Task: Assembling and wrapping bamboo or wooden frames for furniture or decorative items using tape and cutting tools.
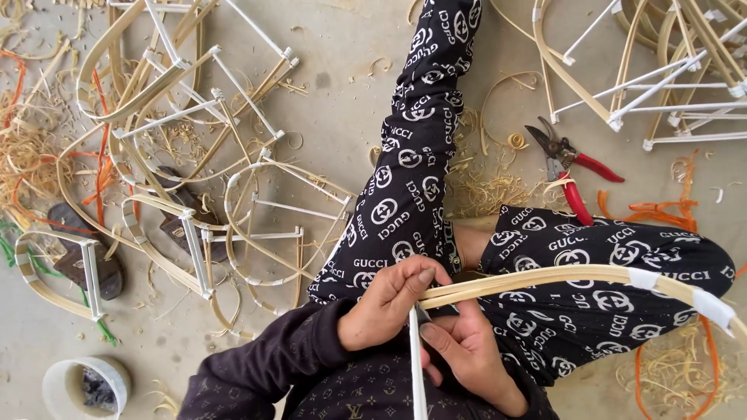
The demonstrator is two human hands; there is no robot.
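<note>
I sit on the floor with my legs in black patterned trousers. My left hand is closed around the end of a bent bamboo strip frame, which runs right across my knee with white tape wraps near its far end. My right hand sits just below it, pinching a thin white strip that runs down from the frame's end. The two hands touch at the joint.
Red-handled pruning shears lie on the floor beyond my right knee. Finished bamboo frames with white crossbars are piled at the left and top right. Shavings, orange strips, dark sandals and a white tape roll lie around.
</note>
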